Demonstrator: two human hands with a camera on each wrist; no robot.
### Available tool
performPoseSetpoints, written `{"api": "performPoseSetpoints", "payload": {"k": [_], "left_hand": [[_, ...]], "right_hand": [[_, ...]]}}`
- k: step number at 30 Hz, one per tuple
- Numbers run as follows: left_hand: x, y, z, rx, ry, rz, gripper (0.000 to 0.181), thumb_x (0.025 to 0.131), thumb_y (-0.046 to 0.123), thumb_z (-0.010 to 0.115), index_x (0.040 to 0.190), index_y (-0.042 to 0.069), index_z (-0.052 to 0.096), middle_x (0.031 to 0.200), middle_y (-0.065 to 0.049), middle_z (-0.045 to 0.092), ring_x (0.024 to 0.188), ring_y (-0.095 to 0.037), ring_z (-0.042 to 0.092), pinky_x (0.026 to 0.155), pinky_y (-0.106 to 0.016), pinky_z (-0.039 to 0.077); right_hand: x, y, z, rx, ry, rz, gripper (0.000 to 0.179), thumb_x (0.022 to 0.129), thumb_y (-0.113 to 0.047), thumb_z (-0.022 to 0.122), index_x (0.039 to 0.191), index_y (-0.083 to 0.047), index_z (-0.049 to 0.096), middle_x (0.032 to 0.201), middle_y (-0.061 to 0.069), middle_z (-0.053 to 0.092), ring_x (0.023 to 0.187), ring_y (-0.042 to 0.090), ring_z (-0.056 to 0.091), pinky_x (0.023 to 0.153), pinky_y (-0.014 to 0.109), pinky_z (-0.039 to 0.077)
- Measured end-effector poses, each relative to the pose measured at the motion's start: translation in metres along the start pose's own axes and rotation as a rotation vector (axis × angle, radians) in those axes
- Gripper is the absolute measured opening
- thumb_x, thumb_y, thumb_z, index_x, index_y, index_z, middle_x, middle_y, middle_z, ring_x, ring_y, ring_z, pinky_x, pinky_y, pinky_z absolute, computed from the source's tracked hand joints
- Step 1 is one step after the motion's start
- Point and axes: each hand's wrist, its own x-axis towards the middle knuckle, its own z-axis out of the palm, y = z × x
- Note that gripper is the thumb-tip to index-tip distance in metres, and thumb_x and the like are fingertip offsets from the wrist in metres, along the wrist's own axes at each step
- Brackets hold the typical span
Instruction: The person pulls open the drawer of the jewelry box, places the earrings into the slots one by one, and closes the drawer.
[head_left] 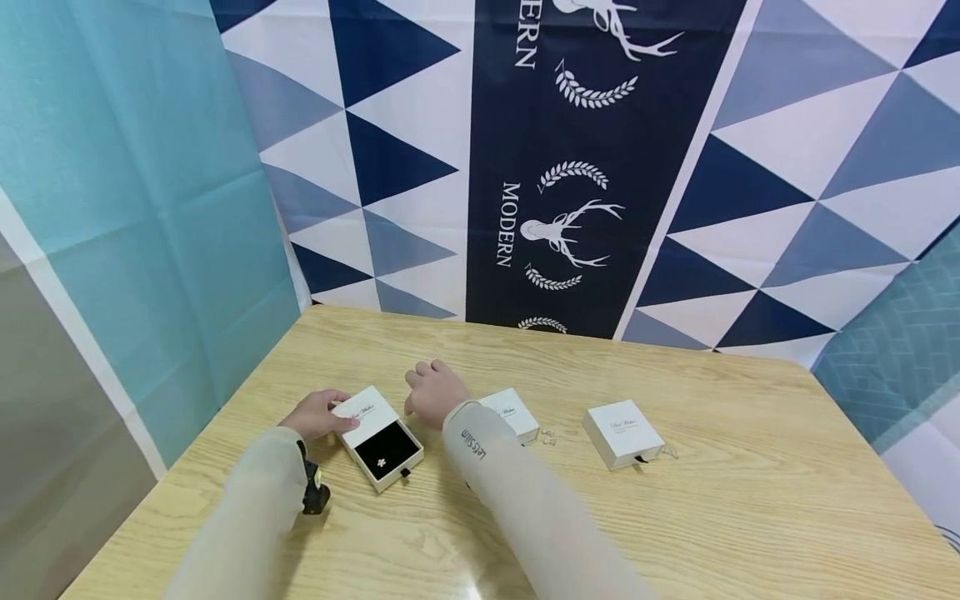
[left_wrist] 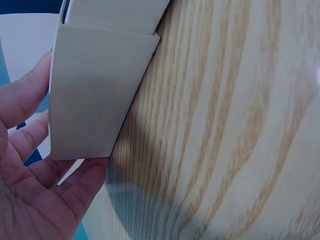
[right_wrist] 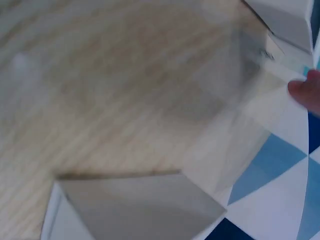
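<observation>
In the head view my left hand (head_left: 318,414) grips the sleeve of a white jewelry box (head_left: 367,412), whose drawer is pulled out toward me. A small flower-shaped earring (head_left: 381,462) sits on the drawer's black pad. The left wrist view shows fingers and thumb around the box's end (left_wrist: 95,95). My right hand (head_left: 437,393) is above the table between this box and a second white box (head_left: 512,412), fingers loosely bent. In the right wrist view, a fingertip (right_wrist: 306,92) stands apart from a small silvery thing (right_wrist: 267,54), too blurred to identify.
A third white box (head_left: 622,433) stands to the right, with small clear items (head_left: 670,452) beside it. Similar small items (head_left: 549,437) lie by the second box. The wooden table (head_left: 750,500) meets a patterned cloth (head_left: 420,192) at the back.
</observation>
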Motion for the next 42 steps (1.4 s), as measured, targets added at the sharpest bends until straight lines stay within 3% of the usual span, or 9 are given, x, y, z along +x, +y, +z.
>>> {"api": "performPoseSetpoints", "payload": {"k": [4, 8, 14, 24, 32, 42], "left_hand": [[0.000, -0.001, 0.000, -0.003, 0.002, 0.009, 0.048, 0.088, 0.009, 0.069, 0.128, -0.010, 0.050, 0.115, -0.024, 0.057, 0.100, -0.032, 0.054, 0.089, -0.046, 0.043], [-0.001, -0.002, 0.000, -0.001, -0.002, 0.016, 0.050, 0.088, 0.009, 0.068, 0.130, -0.010, 0.048, 0.117, -0.025, 0.056, 0.101, -0.034, 0.054, 0.089, -0.046, 0.043], [-0.001, -0.002, 0.000, -0.019, -0.023, 0.023, 0.052, 0.089, 0.007, 0.067, 0.132, -0.012, 0.044, 0.122, -0.028, 0.053, 0.105, -0.036, 0.053, 0.092, -0.049, 0.041], [-0.002, -0.002, 0.001, -0.068, -0.039, 0.040, 0.050, 0.089, 0.004, 0.065, 0.132, -0.013, 0.044, 0.119, -0.027, 0.055, 0.102, -0.034, 0.054, 0.093, -0.048, 0.041], [-0.001, -0.006, 0.003, -0.086, -0.025, 0.040, 0.049, 0.089, 0.004, 0.066, 0.131, -0.011, 0.045, 0.125, -0.028, 0.051, 0.112, -0.039, 0.048, 0.098, -0.052, 0.036], [0.000, -0.005, 0.001, -0.058, -0.038, 0.032, 0.050, 0.090, 0.007, 0.066, 0.132, -0.011, 0.045, 0.119, -0.026, 0.055, 0.103, -0.034, 0.053, 0.092, -0.049, 0.041]], "right_hand": [[0.005, -0.010, 0.000, -0.033, -0.044, 0.035, 0.017, 0.091, -0.044, 0.058, 0.095, -0.041, 0.075, 0.102, -0.012, 0.056, 0.088, 0.011, 0.042, 0.084, 0.027, 0.036], [0.008, -0.017, 0.001, 0.001, -0.079, 0.076, 0.015, 0.091, -0.041, 0.060, 0.097, -0.042, 0.074, 0.104, -0.012, 0.057, 0.087, 0.011, 0.042, 0.083, 0.027, 0.037], [0.009, -0.022, 0.007, 0.042, -0.098, 0.092, 0.013, 0.091, -0.034, 0.062, 0.092, -0.039, 0.075, 0.099, -0.011, 0.056, 0.084, 0.011, 0.041, 0.081, 0.028, 0.038], [0.013, -0.027, 0.016, 0.013, -0.144, 0.102, 0.017, 0.095, -0.031, 0.057, 0.093, -0.030, 0.074, 0.096, -0.010, 0.057, 0.085, 0.011, 0.044, 0.082, 0.029, 0.038], [0.013, -0.026, 0.020, 0.042, -0.122, 0.120, 0.018, 0.094, -0.031, 0.058, 0.088, -0.029, 0.074, 0.092, -0.009, 0.056, 0.084, 0.011, 0.043, 0.080, 0.029, 0.037], [0.009, -0.019, 0.021, 0.089, -0.091, 0.145, 0.018, 0.090, -0.036, 0.062, 0.081, -0.026, 0.074, 0.089, -0.009, 0.057, 0.083, 0.012, 0.044, 0.081, 0.029, 0.037]]}}
